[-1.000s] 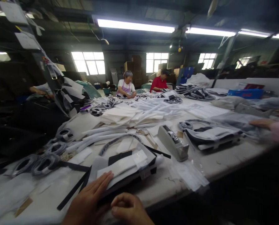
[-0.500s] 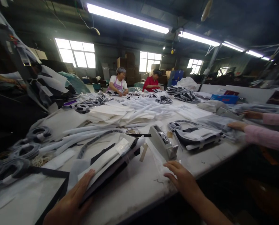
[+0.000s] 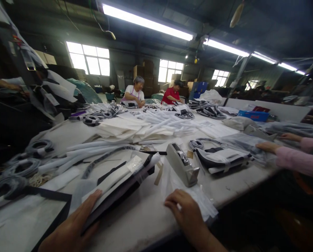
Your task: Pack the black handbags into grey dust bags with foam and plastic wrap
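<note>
My left hand (image 3: 72, 224) lies flat with fingers spread on the near end of a flat black panel (image 3: 119, 190) wrapped in clear film with white padding on top. My right hand (image 3: 184, 211) rests on a small heap of clear plastic bags (image 3: 203, 203) at the table's front edge, fingers curled down onto them. A grey tape dispenser (image 3: 182, 168) stands just beyond that hand.
The long white table (image 3: 146, 220) carries white foam tubes (image 3: 93, 148), folded white sheets (image 3: 125, 129) and coiled cables (image 3: 38, 147). A co-worker's pink sleeves (image 3: 293, 159) reach over a bagged item (image 3: 222, 155) at right. Two people work at the far end.
My right hand has drawn back leftward and nearer, onto the plastic bags. My left hand stays on the black panel. The view has shifted slightly.
</note>
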A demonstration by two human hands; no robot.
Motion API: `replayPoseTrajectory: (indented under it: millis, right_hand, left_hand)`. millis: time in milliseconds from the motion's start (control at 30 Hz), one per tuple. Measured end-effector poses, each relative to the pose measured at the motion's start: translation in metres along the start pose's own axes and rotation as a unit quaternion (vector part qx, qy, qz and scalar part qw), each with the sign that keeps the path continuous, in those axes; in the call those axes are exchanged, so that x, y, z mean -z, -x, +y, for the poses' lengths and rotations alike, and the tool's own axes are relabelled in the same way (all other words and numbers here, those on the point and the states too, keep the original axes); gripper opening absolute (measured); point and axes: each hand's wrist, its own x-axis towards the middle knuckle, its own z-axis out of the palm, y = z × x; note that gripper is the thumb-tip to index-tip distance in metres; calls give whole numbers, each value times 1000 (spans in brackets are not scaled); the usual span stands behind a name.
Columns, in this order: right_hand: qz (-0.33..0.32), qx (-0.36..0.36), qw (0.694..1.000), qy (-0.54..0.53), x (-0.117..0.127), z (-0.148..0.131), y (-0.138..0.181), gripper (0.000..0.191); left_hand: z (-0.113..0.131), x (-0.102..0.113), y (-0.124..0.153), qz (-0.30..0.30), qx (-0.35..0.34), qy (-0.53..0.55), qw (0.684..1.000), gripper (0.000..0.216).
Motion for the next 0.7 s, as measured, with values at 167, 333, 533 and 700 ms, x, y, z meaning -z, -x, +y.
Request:
replayPoseTrajectory:
  millis: [167,333,533,700]
  right_hand:
    - [-108,191,974,-54,-82,-56,23,27]
    - [-65,41,995,-63,-66,-42,5,36]
    - [-129,25,991,39,-74,-23,-23,77]
    - [-304,252,912,-115,-83,-69,-30,79]
  left_hand:
    - [15,9,0,25,6,-23,999,70]
    - [28,16,0,48,13,-14,999,69]
    - [31,22,-1,75,12,11,997,75]
    - [30,31,-6,84,34,37,995,74]
